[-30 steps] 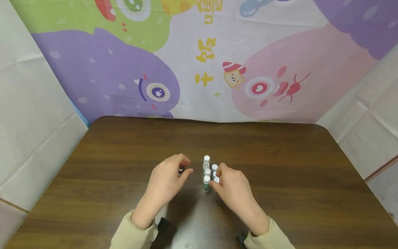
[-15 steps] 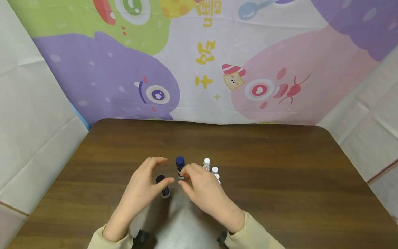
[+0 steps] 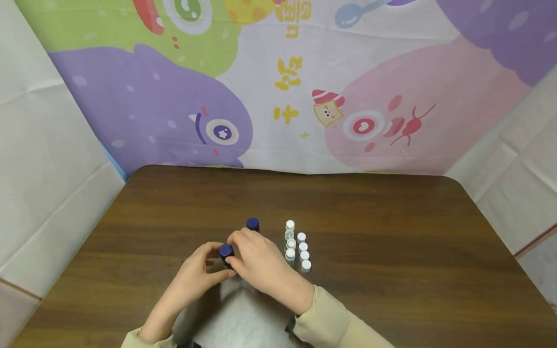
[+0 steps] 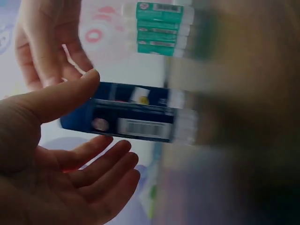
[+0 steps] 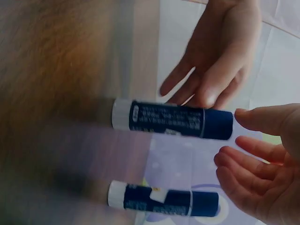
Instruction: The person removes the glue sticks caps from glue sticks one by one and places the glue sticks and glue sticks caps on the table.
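Note:
Two glue sticks with navy caps and white bases stand upright on the table, one nearer and one farther. My left hand [image 3: 196,273] is at the left of the nearer glue stick [image 3: 226,251], thumb and fingers spread about it. From the other side, my right hand [image 3: 265,258] reaches to its cap; in the right wrist view the right thumb [image 5: 260,117] lies just off the cap end and the fingers are loosely bent. The farther glue stick [image 3: 253,224] is partly hidden behind my right hand in the head view.
Right of my hands stands a row of green-labelled tubes [image 4: 159,16] with white ends. Beside them is a second row of white-capped pieces [image 3: 303,247]. A printed cloth [image 3: 283,145] hangs behind the brown table [image 3: 391,232].
My right hand has moved left from the white-capped rows, past the farther glue stick, to the nearer one. My left hand has shifted left and down; the nearer stick, tilted earlier, now stands upright.

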The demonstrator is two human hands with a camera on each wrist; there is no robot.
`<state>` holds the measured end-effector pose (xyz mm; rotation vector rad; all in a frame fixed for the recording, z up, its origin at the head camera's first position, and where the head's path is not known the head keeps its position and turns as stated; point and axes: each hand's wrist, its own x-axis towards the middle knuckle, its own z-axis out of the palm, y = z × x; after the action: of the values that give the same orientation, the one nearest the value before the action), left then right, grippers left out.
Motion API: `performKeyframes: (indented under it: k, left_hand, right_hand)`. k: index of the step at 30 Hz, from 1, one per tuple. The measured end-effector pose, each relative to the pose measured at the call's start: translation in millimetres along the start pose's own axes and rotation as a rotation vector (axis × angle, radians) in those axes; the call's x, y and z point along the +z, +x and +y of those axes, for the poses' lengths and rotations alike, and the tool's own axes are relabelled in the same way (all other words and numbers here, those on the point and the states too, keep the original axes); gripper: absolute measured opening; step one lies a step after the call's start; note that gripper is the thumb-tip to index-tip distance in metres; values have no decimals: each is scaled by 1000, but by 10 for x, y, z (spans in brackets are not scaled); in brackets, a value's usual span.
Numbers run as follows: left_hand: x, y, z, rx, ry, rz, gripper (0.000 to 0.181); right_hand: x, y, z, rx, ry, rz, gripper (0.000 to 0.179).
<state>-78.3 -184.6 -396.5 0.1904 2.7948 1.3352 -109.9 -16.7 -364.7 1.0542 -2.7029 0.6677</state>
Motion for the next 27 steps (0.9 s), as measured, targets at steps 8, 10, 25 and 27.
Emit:
performKeyframes:
  k: [8, 10, 25, 27]
  left_hand:
    - [130, 79, -168, -46, -14, -18, 44]
    - [170, 90, -184, -43, -38, -15, 43]
    - [245, 107, -157, -3, -129, -54, 23]
    - [251, 105, -148, 0, -116, -54, 21]
  right_hand:
    - [142, 48, -76, 28, -30, 5, 30]
    - [158, 57, -73, 24, -43, 18, 30]
    - [99, -3, -3, 104, 24, -34, 26]
    - [101, -16, 10, 112, 45, -43, 26]
